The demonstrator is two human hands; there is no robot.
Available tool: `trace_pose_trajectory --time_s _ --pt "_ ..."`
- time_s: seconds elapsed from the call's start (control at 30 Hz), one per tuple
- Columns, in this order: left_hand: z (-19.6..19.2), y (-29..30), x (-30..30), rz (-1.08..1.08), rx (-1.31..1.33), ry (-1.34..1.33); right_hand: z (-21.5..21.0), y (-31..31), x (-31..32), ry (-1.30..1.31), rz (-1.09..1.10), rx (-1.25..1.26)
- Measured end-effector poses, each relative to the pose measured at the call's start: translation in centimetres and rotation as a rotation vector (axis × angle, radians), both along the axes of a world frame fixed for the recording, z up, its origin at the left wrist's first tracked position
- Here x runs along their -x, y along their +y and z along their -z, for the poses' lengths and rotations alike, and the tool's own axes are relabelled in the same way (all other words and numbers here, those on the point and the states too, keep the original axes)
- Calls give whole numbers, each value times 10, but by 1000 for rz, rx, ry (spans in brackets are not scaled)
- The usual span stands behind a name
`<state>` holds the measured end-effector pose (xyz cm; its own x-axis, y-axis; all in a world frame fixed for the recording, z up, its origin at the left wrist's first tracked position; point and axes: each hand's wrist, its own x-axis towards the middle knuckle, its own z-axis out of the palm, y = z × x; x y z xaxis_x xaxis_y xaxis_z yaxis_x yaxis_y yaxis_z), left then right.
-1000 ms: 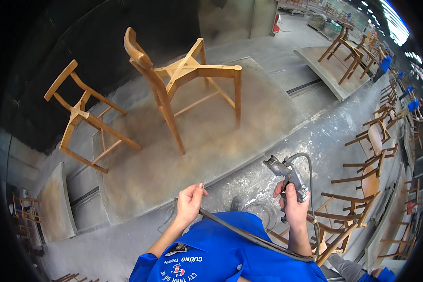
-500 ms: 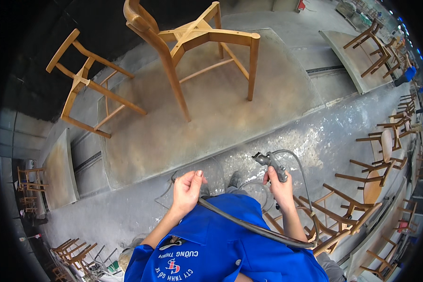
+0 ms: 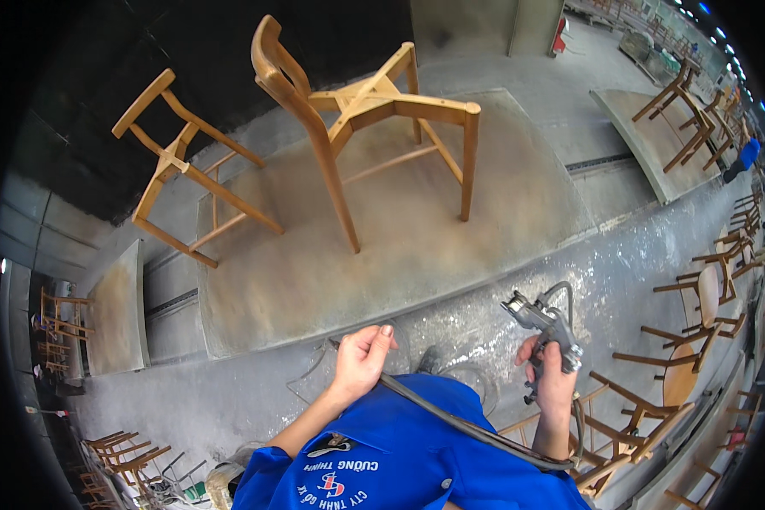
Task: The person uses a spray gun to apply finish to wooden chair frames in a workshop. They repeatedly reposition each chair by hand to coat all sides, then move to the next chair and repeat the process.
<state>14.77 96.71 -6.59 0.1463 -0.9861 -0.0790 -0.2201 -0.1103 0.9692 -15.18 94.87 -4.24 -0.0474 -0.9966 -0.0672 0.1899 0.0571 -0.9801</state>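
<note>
My right hand (image 3: 552,374) is wrapped round the grip of a dark metal spray gun (image 3: 540,319), its nozzle pointing up and to the left. A grey hose (image 3: 467,418) crosses in front of my blue shirt. At its left end my left hand (image 3: 363,361) is closed round it, thumb on top. Beyond my hands, a wooden chair frame (image 3: 391,106) without a seat panel stands on a wide, stained platform (image 3: 416,263). A second chair frame (image 3: 174,161) is to its left, at the platform's edge. Neither hand touches the chairs.
More platforms stand at the left (image 3: 117,314) and far right (image 3: 646,136), the right one bearing chairs. Chairs (image 3: 637,416) crowd the floor close to my right arm. Several chairs line the right side, with a person in blue (image 3: 746,157) beyond. Thin hose loops (image 3: 476,374) lie near my feet.
My right hand has lifted and swung the spray gun rightward, turning it so more of its body shows. My left hand keeps its hold on the hose. The view has tilted, shifting the chairs lower.
</note>
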Motion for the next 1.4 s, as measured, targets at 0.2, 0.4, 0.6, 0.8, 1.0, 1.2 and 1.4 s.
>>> trace_pose_trajectory --time_s 0.2,0.4,0.6,0.8,1.0,1.2,1.4 --pt "-13 -10 10 7 -76 15 -46 -6 19 -77 -78 258" --pt "-13 -14 7 52 -105 62 -76 -6 18 -67 25 323" --pt "-7 -44 4 118 -152 92 -97 -27 10 -54 -58 311" --pt "-5 -91 -24 67 -87 222 -113 -95 -25 67 31 436" --pt "-4 -131 -57 -43 -66 187 -133 -177 -65 98 -146 269" --pt "3 -164 -63 -65 -118 182 -145 -225 -72 -11 -194 259" --pt "9 -202 -36 -124 -138 167 -132 -292 -36 221 -257 250"
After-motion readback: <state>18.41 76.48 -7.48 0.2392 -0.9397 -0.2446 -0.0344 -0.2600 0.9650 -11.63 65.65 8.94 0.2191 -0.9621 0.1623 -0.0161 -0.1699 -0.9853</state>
